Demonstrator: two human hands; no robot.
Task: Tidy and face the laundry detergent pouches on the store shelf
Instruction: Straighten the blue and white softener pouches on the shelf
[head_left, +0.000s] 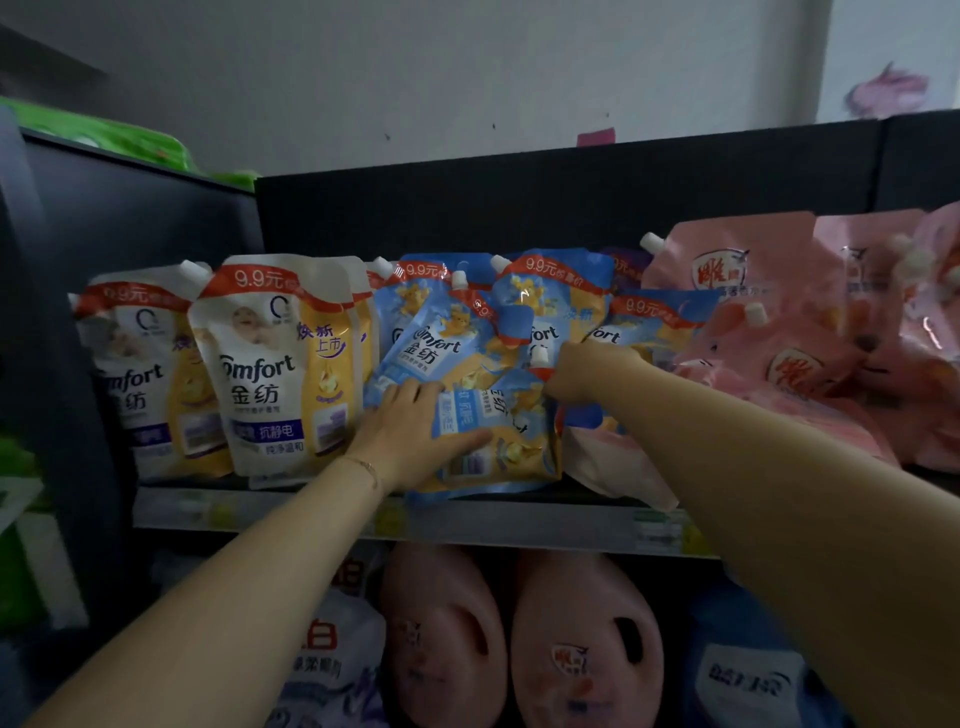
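A blue and yellow Comfort pouch (511, 441) leans forward at the front of the shelf (467, 519), overhanging its edge. My left hand (410, 431) grips its left side, thumb across the front. My right hand (587, 371) holds its top right corner near the white spout. Behind it several more blue pouches (441, 343) lie tilted and jumbled. Two white and gold Comfort pouches (280, 364) stand upright to the left, facing out.
Pink pouches (769, 312) slump in a heap on the right of the shelf, one sliding over the front edge (618, 467). Two pink detergent jugs (582, 649) stand on the shelf below. A dark side panel (67, 364) closes the left.
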